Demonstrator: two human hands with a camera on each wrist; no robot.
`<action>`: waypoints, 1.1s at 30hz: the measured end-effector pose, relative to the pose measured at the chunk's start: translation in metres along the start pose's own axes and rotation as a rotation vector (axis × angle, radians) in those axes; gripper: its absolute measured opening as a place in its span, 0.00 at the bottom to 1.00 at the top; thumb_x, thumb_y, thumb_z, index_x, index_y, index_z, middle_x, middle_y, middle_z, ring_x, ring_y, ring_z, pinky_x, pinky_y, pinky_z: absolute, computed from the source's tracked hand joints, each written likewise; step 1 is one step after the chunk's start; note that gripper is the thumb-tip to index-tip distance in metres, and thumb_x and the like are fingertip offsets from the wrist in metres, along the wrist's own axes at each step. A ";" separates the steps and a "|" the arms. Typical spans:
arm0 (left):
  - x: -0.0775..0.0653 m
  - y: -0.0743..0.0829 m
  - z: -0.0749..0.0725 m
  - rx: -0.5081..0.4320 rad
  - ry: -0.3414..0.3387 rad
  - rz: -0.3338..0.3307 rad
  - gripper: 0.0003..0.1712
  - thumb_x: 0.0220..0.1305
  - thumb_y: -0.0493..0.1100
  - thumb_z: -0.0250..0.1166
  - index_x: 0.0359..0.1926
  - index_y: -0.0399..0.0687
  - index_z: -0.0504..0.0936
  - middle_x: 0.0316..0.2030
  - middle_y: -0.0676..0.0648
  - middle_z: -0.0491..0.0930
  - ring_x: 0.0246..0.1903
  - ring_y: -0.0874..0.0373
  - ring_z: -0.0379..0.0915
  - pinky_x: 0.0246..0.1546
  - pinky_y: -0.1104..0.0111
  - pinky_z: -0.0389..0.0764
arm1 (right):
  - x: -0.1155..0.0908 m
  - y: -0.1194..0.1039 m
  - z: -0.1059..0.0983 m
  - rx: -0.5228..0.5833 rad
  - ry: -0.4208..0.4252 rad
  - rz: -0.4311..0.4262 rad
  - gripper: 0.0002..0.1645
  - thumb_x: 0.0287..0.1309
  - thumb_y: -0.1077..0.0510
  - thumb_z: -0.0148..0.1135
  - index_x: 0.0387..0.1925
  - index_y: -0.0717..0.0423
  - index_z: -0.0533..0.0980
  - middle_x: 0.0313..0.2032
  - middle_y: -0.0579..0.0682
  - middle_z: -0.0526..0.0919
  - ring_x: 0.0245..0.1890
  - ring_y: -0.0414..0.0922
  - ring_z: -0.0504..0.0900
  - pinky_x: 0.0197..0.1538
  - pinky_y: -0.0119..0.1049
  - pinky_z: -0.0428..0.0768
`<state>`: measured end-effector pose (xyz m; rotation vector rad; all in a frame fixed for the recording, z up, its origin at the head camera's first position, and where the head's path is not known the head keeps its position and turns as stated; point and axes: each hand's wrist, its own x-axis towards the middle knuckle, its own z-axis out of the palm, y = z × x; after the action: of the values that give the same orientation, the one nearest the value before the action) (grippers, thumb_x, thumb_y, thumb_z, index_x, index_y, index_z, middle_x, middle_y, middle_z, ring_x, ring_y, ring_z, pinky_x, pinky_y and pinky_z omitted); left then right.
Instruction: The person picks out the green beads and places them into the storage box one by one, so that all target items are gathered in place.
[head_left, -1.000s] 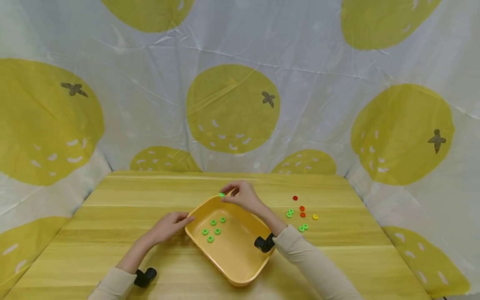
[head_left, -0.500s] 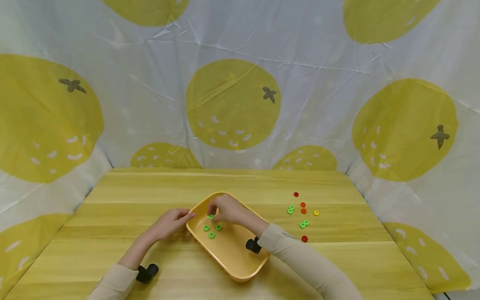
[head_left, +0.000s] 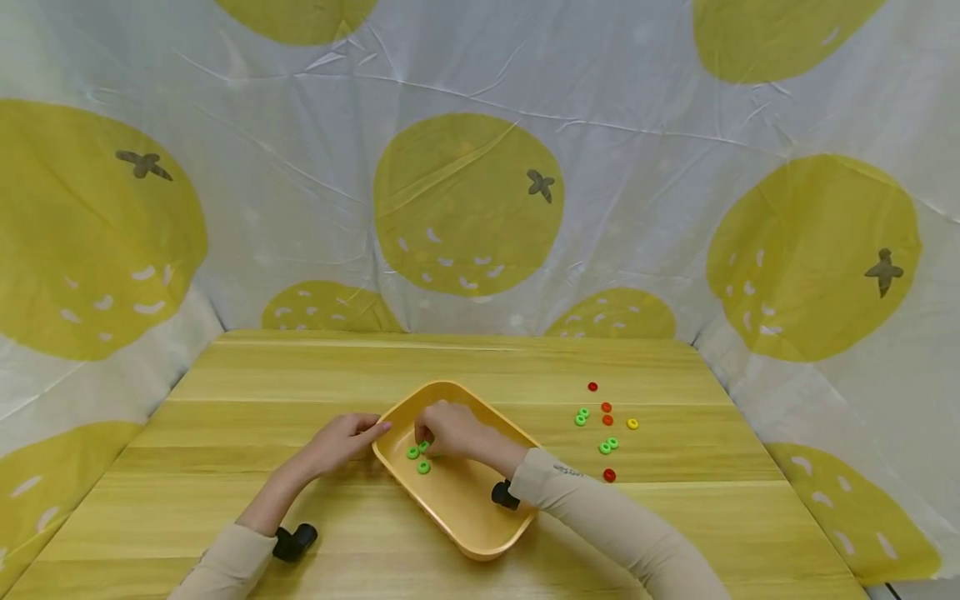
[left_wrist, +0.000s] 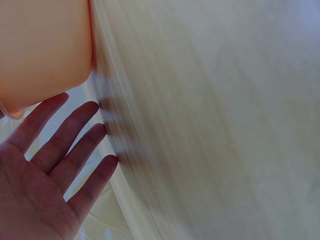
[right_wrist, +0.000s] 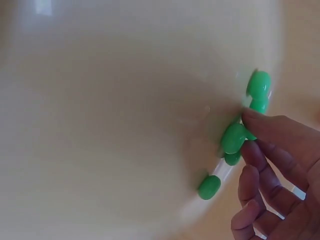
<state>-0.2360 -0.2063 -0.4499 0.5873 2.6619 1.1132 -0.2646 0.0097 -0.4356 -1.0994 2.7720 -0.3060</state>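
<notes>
A pale orange plastic basin stands turned at an angle on the wooden table. At its left corner my left hand holds the rim, thumb over the edge; in the left wrist view the fingers spread along and below the outer wall. My right hand reaches inside, low near the floor. Seen from the right wrist, its thumb and forefinger pinch a small green ring, partly hidden by the fingertips. Other green rings lie close by on the basin floor; the hand covers some in the head view.
Right of the basin, loose rings lie on the table: green rings in pairs, red or orange rings and a yellow ring. A curtain printed with yellow fruit hangs behind the table.
My right hand has come down from above the far rim into the basin with a green ring. A red ring on the table, formerly behind the right sleeve, shows. The left hand stays at the rim.
</notes>
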 end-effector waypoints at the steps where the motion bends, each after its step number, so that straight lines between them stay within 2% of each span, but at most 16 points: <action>1: 0.000 0.000 0.000 -0.001 0.000 0.001 0.22 0.71 0.58 0.47 0.38 0.50 0.82 0.25 0.50 0.77 0.19 0.65 0.58 0.23 0.72 0.62 | 0.000 0.000 0.000 -0.002 0.000 0.000 0.07 0.45 0.58 0.73 0.28 0.47 0.82 0.24 0.40 0.79 0.24 0.32 0.70 0.26 0.23 0.68; 12: -0.001 0.000 0.001 -0.012 0.002 -0.023 0.22 0.71 0.59 0.47 0.41 0.52 0.82 0.30 0.52 0.81 0.21 0.63 0.63 0.25 0.72 0.65 | -0.002 0.000 0.000 0.007 -0.006 0.005 0.08 0.46 0.58 0.73 0.31 0.48 0.83 0.27 0.40 0.81 0.25 0.32 0.72 0.26 0.23 0.69; 14: -0.001 -0.001 0.001 -0.011 0.005 -0.021 0.22 0.71 0.59 0.47 0.42 0.52 0.82 0.32 0.52 0.82 0.23 0.63 0.65 0.27 0.72 0.66 | -0.003 0.000 -0.001 0.019 0.002 0.008 0.08 0.46 0.58 0.72 0.33 0.49 0.83 0.28 0.41 0.82 0.26 0.32 0.74 0.27 0.23 0.69; 20: 0.000 -0.002 0.001 -0.011 0.002 -0.009 0.23 0.71 0.58 0.47 0.41 0.51 0.82 0.30 0.51 0.81 0.21 0.64 0.63 0.25 0.72 0.65 | -0.007 0.002 -0.012 0.040 0.059 0.020 0.10 0.51 0.57 0.70 0.38 0.49 0.83 0.33 0.42 0.84 0.31 0.34 0.77 0.30 0.23 0.72; 23: 0.000 -0.002 0.001 -0.010 0.002 -0.004 0.23 0.71 0.58 0.47 0.42 0.49 0.82 0.32 0.50 0.83 0.24 0.62 0.66 0.27 0.71 0.66 | -0.009 0.004 -0.019 0.051 0.091 0.022 0.10 0.51 0.56 0.69 0.39 0.48 0.83 0.33 0.42 0.84 0.33 0.36 0.79 0.33 0.25 0.74; 28: 0.000 -0.001 0.002 -0.009 0.009 -0.015 0.23 0.71 0.58 0.48 0.43 0.49 0.82 0.35 0.51 0.84 0.30 0.59 0.71 0.31 0.71 0.67 | -0.011 0.010 -0.028 0.150 0.147 0.038 0.10 0.53 0.55 0.68 0.39 0.51 0.83 0.35 0.44 0.85 0.36 0.39 0.81 0.37 0.26 0.75; 33: -0.001 0.000 0.001 -0.004 0.004 0.001 0.23 0.71 0.57 0.47 0.43 0.49 0.82 0.36 0.50 0.84 0.32 0.58 0.72 0.33 0.70 0.68 | -0.014 0.018 -0.037 0.326 0.236 0.029 0.10 0.55 0.57 0.66 0.39 0.55 0.83 0.32 0.47 0.85 0.27 0.39 0.78 0.31 0.25 0.72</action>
<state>-0.2349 -0.2062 -0.4506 0.5862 2.6628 1.1213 -0.2738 0.0368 -0.4028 -0.9950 2.7898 -0.9009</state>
